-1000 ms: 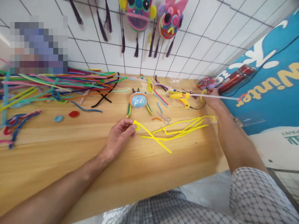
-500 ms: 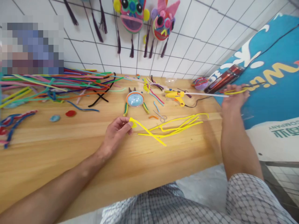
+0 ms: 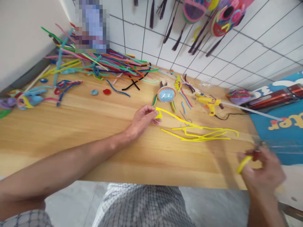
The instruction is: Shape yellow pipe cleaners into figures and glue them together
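My left hand point(image 3: 144, 119) is closed in a pinch on a yellow pipe cleaner point(image 3: 174, 116). Its folded end sits at my fingertips, and the long free end points right. Over the table's right front edge, my right hand point(image 3: 266, 170) is curled around a tool with a yellow and red handle point(image 3: 245, 164); motion blur hides its exact kind. Several loose yellow pipe cleaners point(image 3: 203, 137) lie between my hands. Just beyond my left hand, a clear dome with an orange rim point(image 3: 166, 94) rests over green-and-yellow-handled pliers point(image 3: 173, 106).
A yellow glue gun point(image 3: 210, 102) with a long glue stick lies at the back right, near a red flask point(image 3: 274, 97). Small scissors point(image 3: 187, 119) are behind the yellow strips. Many coloured pipe cleaners point(image 3: 113, 64) pile up at the back left. Decorated masks point(image 3: 227, 19) hang on the wall.
My right hand has come back from the far right side toward the table's front edge, holding the yellow-handled tool. My left hand keeps its pinch. The view has turned left.
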Tool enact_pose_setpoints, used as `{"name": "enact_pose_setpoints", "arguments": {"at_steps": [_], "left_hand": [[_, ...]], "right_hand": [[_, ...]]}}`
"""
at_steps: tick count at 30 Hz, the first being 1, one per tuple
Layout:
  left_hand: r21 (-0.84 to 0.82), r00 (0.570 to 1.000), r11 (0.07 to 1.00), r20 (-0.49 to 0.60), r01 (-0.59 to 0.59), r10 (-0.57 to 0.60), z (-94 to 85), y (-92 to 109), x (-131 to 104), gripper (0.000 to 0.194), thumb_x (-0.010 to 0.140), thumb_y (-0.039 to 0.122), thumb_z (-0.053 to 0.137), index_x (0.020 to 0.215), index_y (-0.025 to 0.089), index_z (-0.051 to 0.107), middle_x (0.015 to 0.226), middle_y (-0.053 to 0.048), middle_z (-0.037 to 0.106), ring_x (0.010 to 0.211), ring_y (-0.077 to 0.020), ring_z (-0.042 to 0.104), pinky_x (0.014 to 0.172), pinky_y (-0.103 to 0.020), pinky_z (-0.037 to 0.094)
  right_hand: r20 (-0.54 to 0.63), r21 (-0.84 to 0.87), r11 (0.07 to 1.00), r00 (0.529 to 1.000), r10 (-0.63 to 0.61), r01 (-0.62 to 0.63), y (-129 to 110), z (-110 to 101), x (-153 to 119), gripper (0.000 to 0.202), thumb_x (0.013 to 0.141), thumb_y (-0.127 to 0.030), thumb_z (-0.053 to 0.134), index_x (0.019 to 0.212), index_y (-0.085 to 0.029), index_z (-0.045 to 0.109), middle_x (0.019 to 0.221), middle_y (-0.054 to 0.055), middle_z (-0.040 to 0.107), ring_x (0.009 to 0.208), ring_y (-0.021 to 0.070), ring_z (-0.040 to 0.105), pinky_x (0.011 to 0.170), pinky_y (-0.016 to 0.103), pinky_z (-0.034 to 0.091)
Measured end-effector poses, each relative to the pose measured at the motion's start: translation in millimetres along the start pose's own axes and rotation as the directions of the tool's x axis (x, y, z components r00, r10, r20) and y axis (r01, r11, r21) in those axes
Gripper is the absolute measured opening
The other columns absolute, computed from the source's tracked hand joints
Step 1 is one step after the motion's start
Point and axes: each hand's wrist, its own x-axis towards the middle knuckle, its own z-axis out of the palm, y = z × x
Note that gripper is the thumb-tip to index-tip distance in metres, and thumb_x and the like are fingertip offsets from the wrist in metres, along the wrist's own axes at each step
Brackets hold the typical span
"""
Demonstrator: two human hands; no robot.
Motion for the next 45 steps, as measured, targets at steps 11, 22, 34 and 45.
{"name": "enact_pose_setpoints", "arguments": {"at_steps": [11, 22, 34, 45], "left_hand": [[0.035, 0.989, 0.999, 0.149, -0.007, 0.002, 1.1, -6.0, -8.1, 0.042, 0.071, 0.036, 0.095, 0.090, 0.016, 0.063, 0.084, 0.001, 0.072, 0.066, -0.0160, 0.077, 0.063, -0.028, 0.064], [0.057, 0.983, 0.998, 0.180, -0.041, 0.031, 1.2, -9.5, -5.2, 0.034, 0.080, 0.031, 0.089, 0.089, 0.016, 0.061, 0.086, 0.001, 0.072, 0.065, -0.0123, 0.076, 0.064, -0.024, 0.062], [0.122, 0.977, 0.986, 0.193, -0.111, 0.086, 0.7, -12.5, -7.2, 0.029, 0.078, 0.036, 0.087, 0.089, 0.016, 0.070, 0.085, -0.001, 0.073, 0.067, -0.0127, 0.073, 0.068, -0.027, 0.063], [0.120, 0.982, 0.988, 0.172, -0.097, 0.075, 2.1, -12.8, -6.8, 0.034, 0.075, 0.038, 0.091, 0.082, 0.016, 0.066, 0.078, 0.000, 0.073, 0.064, -0.0122, 0.072, 0.066, -0.026, 0.061]], "right_hand": [[0.055, 0.198, 0.775, 0.783, -0.620, 0.600, -175.7, 68.5, 50.2, 0.039, 0.093, -0.030, 0.069, 0.130, -0.019, 0.066, 0.102, 0.009, 0.075, 0.090, 0.0261, 0.074, 0.079, 0.036, 0.059], [0.003, 0.216, 0.734, 0.751, -0.661, 0.644, -211.6, 80.9, 66.6, 0.034, 0.092, -0.024, 0.065, 0.125, -0.018, 0.069, 0.101, 0.009, 0.075, 0.089, 0.0248, 0.071, 0.080, 0.034, 0.055], [0.018, 0.215, 0.748, 0.763, -0.646, 0.628, -213.9, 83.3, 64.0, 0.037, 0.090, -0.024, 0.066, 0.127, -0.021, 0.071, 0.096, 0.008, 0.073, 0.086, 0.0253, 0.069, 0.079, 0.035, 0.054], [0.018, 0.254, 0.748, 0.770, -0.637, 0.613, -215.0, 83.5, 60.8, 0.034, 0.092, -0.020, 0.063, 0.125, -0.021, 0.070, 0.097, 0.008, 0.073, 0.088, 0.0253, 0.069, 0.078, 0.035, 0.053]]}}
